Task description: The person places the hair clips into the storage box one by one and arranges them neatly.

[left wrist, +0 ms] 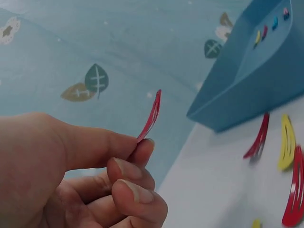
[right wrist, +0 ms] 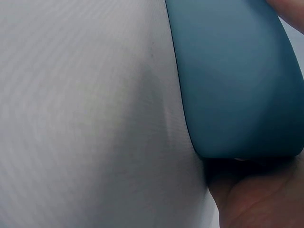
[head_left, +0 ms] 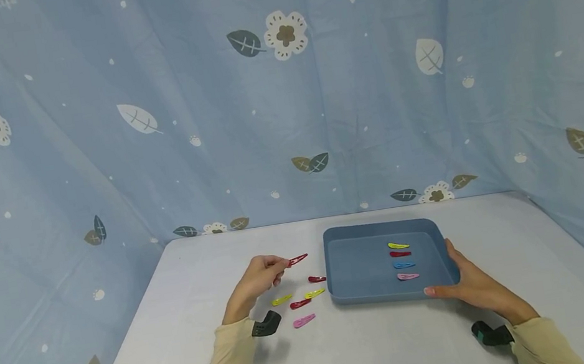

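Observation:
My left hand [head_left: 261, 276] pinches a red snap hair clip [left wrist: 153, 116] between thumb and fingertips, raised over the table left of the blue tray [head_left: 366, 298]. Below it lie loose clips: a dark red clip [head_left: 316, 279] close to the tray's left wall, a yellow clip [head_left: 315, 293], another yellow clip [head_left: 282, 300], a red clip [head_left: 301, 304] and a pink clip [head_left: 304, 321]. My right hand [head_left: 480, 287] grips the tray's front right corner, thumb over the front rim and fingers along the right wall.
Inside the tray, toward its right, a yellow clip [head_left: 398, 245], a red clip [head_left: 400, 253], a blue clip [head_left: 404, 264] and a pink clip [head_left: 408, 276] lie in a column. A patterned blue curtain [head_left: 362, 121] rises behind the white table [head_left: 384, 344].

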`<state>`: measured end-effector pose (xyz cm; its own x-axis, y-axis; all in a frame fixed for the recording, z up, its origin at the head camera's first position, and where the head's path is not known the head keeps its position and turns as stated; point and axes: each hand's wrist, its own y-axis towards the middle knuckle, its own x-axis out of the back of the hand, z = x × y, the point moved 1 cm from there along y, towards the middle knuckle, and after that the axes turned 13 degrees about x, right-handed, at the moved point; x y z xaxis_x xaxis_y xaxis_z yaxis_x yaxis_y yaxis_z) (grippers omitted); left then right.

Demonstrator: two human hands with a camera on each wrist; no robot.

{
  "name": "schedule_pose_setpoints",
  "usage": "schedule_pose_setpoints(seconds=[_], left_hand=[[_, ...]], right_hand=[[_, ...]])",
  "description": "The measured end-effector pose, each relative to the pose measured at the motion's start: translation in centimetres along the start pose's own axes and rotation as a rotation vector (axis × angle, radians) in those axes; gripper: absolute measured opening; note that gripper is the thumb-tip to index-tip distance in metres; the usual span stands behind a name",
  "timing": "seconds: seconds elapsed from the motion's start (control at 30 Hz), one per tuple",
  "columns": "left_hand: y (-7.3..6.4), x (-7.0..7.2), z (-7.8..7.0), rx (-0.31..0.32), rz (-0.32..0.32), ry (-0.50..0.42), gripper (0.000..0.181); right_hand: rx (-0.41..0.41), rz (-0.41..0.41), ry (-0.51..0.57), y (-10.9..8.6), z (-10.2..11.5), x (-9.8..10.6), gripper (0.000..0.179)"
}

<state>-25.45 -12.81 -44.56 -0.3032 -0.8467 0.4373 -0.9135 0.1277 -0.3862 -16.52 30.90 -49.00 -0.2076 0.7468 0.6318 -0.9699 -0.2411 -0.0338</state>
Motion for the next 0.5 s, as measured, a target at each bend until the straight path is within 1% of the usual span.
schedule_pose_setpoints(seconds=[0.27,0.5], left_hand=[[0.2,-1.1,-1.3,-0.017,0.031,-0.058,0.030],[1.0,-2.3,-2.7,-0.036,0.066,-0.125,0.032]], right_hand=[[0.005,-0.007,0.003,0.1,-0.1,0.0,0.133],[0.003,-0.008,-0.005,0.1,-0.1,0.0,0.134]])
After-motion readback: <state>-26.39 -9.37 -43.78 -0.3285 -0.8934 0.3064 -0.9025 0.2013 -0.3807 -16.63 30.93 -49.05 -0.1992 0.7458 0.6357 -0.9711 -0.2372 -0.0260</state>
